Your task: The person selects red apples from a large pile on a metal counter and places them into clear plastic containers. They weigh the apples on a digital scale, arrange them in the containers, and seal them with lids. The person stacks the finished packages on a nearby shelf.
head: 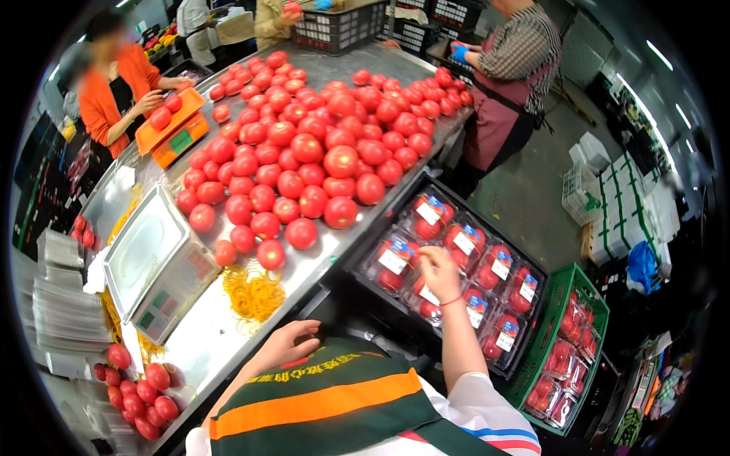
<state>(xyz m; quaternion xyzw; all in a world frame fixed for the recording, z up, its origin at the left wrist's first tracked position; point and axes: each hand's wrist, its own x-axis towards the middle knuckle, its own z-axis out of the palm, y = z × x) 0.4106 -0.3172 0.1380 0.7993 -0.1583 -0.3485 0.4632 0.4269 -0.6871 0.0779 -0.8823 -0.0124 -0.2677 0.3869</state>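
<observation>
My right hand (440, 276) is over a black crate (359, 276), its fingers bent above a clear plastic pack of tomatoes (429, 308). The fingertips are partly hidden, so I cannot tell whether they grip the pack. Several more labelled packs (465, 242) sit in rows in this crate. In front of my dark green apron (319, 393), my left hand (293, 341) hangs with loosely spread fingers and holds nothing. Yellow rubber bands (251, 293) lie on the metal table (311, 271) beyond it.
Loose tomatoes (308, 148) are heaped on the table beside a white scale (151, 251) and an orange scale (174, 134). Stacked clear trays (68, 313) stand left. A green crate (527, 373) holds packs. Co-workers (505, 85) stand around the table.
</observation>
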